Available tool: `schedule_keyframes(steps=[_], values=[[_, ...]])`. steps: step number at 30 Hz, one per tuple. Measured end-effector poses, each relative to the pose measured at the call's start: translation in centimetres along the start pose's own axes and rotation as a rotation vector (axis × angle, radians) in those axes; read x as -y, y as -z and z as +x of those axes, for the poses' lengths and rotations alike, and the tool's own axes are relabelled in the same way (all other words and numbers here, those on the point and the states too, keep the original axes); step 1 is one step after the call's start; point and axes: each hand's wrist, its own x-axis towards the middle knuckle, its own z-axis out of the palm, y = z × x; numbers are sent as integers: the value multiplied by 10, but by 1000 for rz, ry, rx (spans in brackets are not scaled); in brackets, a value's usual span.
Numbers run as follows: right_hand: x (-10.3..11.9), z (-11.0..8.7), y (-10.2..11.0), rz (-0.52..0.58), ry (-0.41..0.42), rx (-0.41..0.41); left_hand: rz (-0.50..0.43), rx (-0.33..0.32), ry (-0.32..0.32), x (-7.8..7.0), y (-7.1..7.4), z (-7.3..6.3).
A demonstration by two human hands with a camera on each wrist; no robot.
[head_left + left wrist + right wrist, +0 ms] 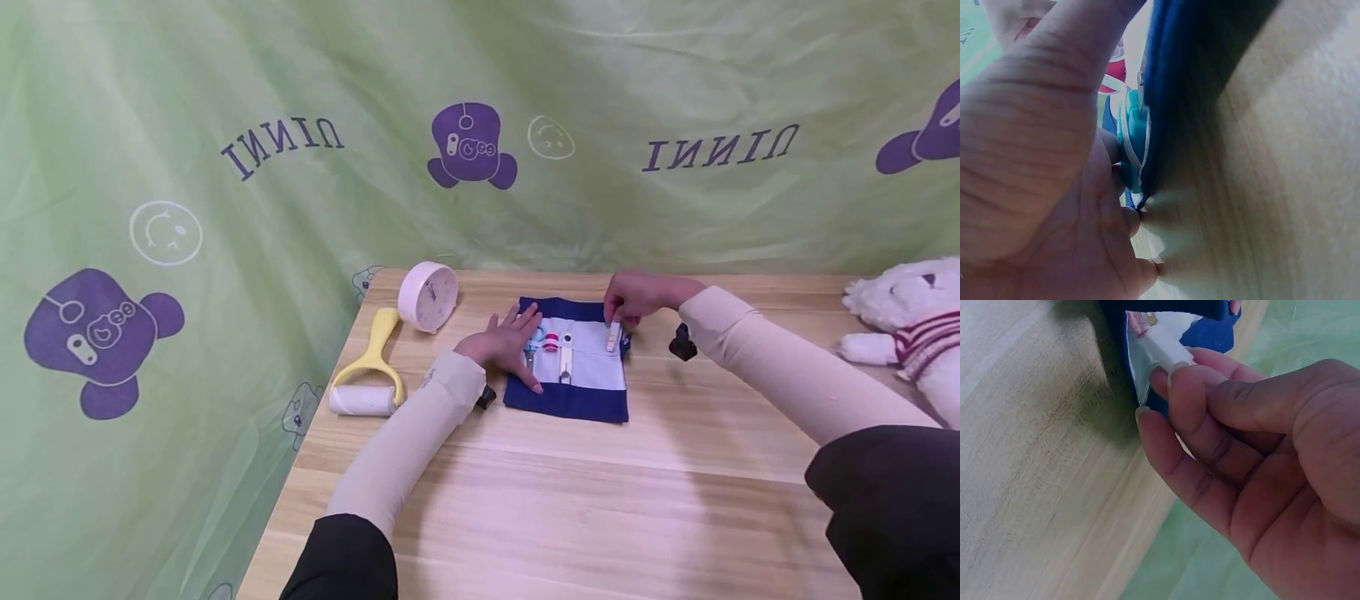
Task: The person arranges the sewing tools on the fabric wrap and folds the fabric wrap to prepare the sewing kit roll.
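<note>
A navy fabric kit [573,403] with a pale lining lies unfolded on the table. My left hand [501,343] rests on its left side with fingers spread, partly covering teal-handled scissors [536,337]. In the left wrist view, a white elastic band crosses the teal handles [1137,134]. Beside the scissors are a red spool [551,342] and a slim pale tool [566,365] with dark details. At the kit's right side, my right hand [637,298] pinches a small white stick-shaped item [1165,349] with a pinkish patterned end, held over the lining; its exact kind I cannot tell.
Left of the kit lie a yellow-handled lint roller [363,399] and a round pink clock [429,297]. A white plush toy [930,333] in a striped top is at the far right. Behind the wooden table [570,508] hangs a green printed curtain [600,208].
</note>
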Motion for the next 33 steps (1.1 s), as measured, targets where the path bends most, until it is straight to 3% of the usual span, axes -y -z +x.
schedule_keyframes(steps=[4,8,13,16,19,25,29,33], values=[[0,2,-1,-23,3,8,-8,-5,-10,-1,0,0],[2,0,1,-97,27,-40,-7,-9,-10,-2,0,-1],[10,-6,1,-280,128,-150,-2,-11,-11,-2,0,-1],[13,-8,-2,-330,188,-154,2,-13,-8,-1,0,-1],[14,-6,-4,-311,208,-123,4,-14,-2,0,-1,-1],[13,-1,-7,-162,120,-69,4,-17,-16,1,-1,-1],[10,3,-10,-115,137,-159,11,-24,-23,1,-1,-3],[7,8,-16,-135,163,-271,26,-30,-34,0,-1,-4]])
